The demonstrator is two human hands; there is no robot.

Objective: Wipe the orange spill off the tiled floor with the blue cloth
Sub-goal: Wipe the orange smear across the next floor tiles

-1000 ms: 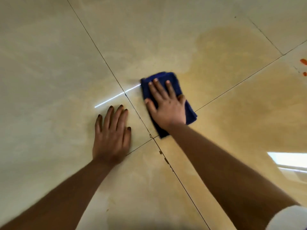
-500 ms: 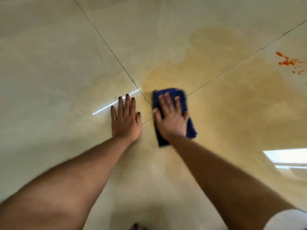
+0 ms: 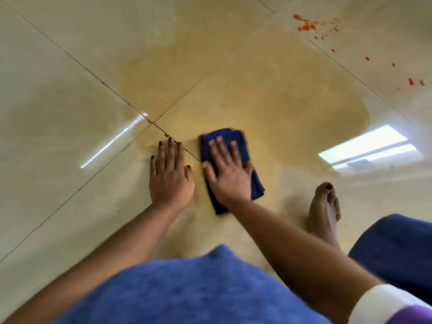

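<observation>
Blue cloth lies folded under your flat, open right hand, just right of the grout joint; your left hand rests spread beside it. Orange spill sits far ahead. Compared with earlier, your foot now shows.

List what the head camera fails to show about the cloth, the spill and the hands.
- Blue cloth: its middle is hidden under the right hand; motion blur smears its edges.
- Orange spill: the splatter runs toward the top and right frame edges, so its full extent is unknown; the specks are too small to count.
- Floor beneath the left hand: covered by the palm.
- Near floor: blocked by the blue clothing.
</observation>
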